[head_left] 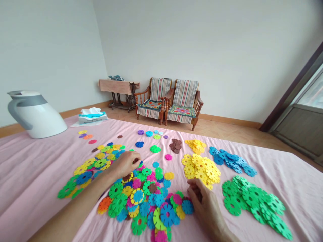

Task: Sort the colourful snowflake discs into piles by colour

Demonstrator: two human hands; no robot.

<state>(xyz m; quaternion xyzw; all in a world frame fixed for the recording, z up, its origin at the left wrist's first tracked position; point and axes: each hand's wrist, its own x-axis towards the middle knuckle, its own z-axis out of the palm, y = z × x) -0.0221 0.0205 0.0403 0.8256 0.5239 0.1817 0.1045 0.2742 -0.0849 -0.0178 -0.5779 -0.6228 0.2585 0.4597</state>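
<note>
My left hand hovers over the mixed pile of coloured plastic snowflake discs, its fingers curled together. A bit of blue shows by the fingertips, but I cannot make out whether they hold it. My right hand is at the pile's right side, just below the heap of yellow discs. Its fingers are loosely bent, the thumb stands apart from the index finger, and no disc shows between them. Beyond my left forearm lies another mixed band of discs, partly covered by the arm.
Blue discs and green discs form heaps on the right, with brown discs further back. A white-grey jug and tissue box stand at left on the pink cloth. Two wooden armchairs are beyond.
</note>
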